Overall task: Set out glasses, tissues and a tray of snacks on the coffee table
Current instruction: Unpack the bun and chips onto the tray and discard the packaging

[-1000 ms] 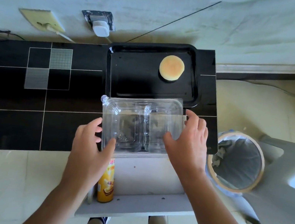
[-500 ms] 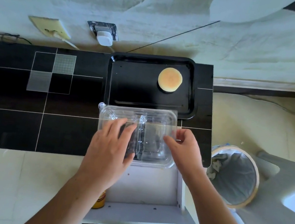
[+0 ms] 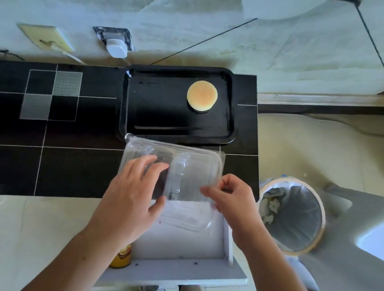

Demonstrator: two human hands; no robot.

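Left hand [image 3: 132, 199] flat on plastic box [image 3: 191, 170] | right hand [image 3: 230, 200] pinching its edge | risk: box tips off table edge [image 3: 74, 176], overhang unsupported

Black tabletop [image 3: 67, 170], black tray [image 3: 142, 101], clear container [image 3: 189, 168]

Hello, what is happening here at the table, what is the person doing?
A person is handling a clear plastic clamshell box at the near edge of the black coffee table. The left hand presses flat on its left side, and the right hand pinches its right edge. Behind it, a black tray holds one round cake. No glasses or tissues are visible.
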